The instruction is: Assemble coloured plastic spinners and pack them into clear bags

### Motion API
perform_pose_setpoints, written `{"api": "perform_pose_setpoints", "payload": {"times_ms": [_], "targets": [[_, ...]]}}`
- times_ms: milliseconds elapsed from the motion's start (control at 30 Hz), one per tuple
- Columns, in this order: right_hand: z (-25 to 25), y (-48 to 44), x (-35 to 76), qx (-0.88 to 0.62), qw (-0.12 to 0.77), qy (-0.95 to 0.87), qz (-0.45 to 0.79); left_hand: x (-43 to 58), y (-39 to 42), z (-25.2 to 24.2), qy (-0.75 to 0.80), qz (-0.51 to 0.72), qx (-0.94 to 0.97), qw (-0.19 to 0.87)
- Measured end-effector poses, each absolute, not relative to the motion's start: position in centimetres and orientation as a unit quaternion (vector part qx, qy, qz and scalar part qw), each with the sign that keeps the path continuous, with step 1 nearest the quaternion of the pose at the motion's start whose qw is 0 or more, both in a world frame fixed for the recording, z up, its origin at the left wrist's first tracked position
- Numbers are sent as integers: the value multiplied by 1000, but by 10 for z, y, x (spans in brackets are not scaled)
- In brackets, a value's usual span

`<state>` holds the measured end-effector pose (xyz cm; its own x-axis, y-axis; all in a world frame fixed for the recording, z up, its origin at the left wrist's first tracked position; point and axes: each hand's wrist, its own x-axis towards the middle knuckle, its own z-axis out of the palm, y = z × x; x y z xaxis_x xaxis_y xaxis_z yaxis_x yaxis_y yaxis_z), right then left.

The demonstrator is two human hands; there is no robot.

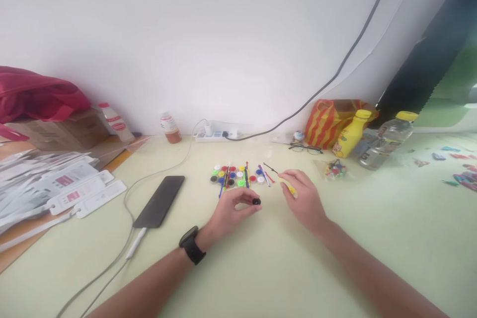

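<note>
My left hand (236, 207), with a black watch on its wrist, pinches a small black round plastic piece (256, 201) between thumb and fingertips. To its right, my right hand (302, 196) has its thumb and fingers closed on a thin black plastic stick (270, 167) that points up and left. Something yellow (291, 189) shows by the right palm; whether it is held I cannot tell. Just beyond both hands lie several coloured round discs (240, 175) in rows, with thin coloured sticks (246, 174) lying across and among them.
A black phone (159, 202) on a white cable lies left. Farther back are a power strip (216, 133), a small bottle (170, 128) and eyeglasses (305, 148). At right stand a yellow bottle (351, 134), a clear bottle (387, 141) and a bag of small parts (335, 169).
</note>
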<state>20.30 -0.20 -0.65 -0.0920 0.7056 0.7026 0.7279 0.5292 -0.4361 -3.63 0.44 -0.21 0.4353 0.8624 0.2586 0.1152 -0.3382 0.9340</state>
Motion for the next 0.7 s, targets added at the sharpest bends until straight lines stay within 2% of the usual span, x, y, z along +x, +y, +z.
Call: {"api": "perform_pose_setpoints", "payload": {"times_ms": [167, 367, 533, 700], "targets": [[8, -5, 208, -474, 530, -703, 13, -37, 5, 0, 414, 411, 637, 504], [14, -7, 207, -481, 542, -688, 53, -40, 9, 1, 418, 448, 620, 490], [18, -9, 207, -489, 503, -694, 162, -40, 9, 0, 393, 473, 642, 458], [23, -13, 202, -467, 417, -718, 305, -40, 7, 1, 381, 499, 667, 401]]}}
